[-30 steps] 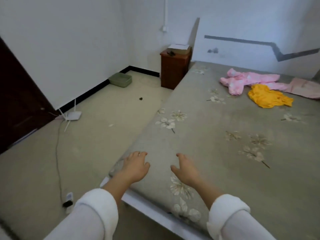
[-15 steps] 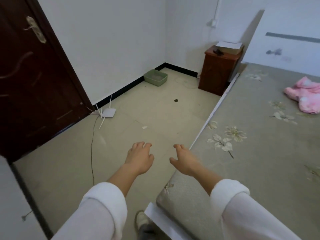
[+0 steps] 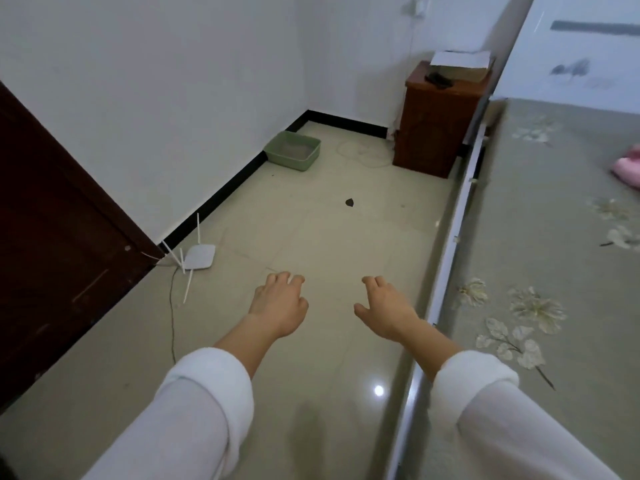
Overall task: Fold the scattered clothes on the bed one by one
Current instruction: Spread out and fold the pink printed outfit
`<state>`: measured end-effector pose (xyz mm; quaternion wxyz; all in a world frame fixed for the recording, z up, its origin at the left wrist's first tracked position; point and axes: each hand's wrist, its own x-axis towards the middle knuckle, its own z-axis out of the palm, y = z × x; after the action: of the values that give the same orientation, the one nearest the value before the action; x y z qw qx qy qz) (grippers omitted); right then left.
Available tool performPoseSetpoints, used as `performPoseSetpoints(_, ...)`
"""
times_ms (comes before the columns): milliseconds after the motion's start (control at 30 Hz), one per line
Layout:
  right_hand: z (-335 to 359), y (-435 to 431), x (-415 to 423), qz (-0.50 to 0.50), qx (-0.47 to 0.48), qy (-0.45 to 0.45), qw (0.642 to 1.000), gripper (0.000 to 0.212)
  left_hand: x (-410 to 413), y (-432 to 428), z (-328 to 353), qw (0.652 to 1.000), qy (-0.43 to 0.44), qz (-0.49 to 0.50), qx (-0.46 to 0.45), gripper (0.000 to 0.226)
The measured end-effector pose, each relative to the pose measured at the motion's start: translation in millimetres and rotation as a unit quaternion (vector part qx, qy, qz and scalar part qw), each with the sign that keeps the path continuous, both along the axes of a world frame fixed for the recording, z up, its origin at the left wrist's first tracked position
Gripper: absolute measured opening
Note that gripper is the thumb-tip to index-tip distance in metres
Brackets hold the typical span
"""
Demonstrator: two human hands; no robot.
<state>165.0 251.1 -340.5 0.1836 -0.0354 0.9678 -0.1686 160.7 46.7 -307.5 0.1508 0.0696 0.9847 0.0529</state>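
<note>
Here both bare hands, left hand [image 3: 278,306] and right hand [image 3: 388,311], hang with nothing in their loosely spread fingers, and the soft pink fluffy garment [image 3: 627,167] on the grey flowered bed [image 3: 540,237] looks light, best pinched by its edges.

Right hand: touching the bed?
Apart. In the head view the right hand hangs over bare floor, left of the bed edge, holding nothing.
</note>
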Motion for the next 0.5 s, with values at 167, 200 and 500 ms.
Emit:
performPoseSetpoints(167,-3.8,12.8,-61.6,-0.066,-0.016,-0.011,0.998,0.056,-94.6,26.8,-6.2,0.998,-0.015,-0.056,0.011,0.050)
performPoseSetpoints(200,-4.2,16.9,-75.1,-0.083,-0.018,-0.012,0.996,0.056,-113.0,34.7,-7.0,0.997,-0.018,-0.075,0.008,0.050)
performPoseSetpoints(500,7.1,75.5,-194.2,-0.245,-0.010,-0.005,0.969,0.054,-286.1,118.4,-5.3,0.968,-0.011,-0.251,0.014,0.050)
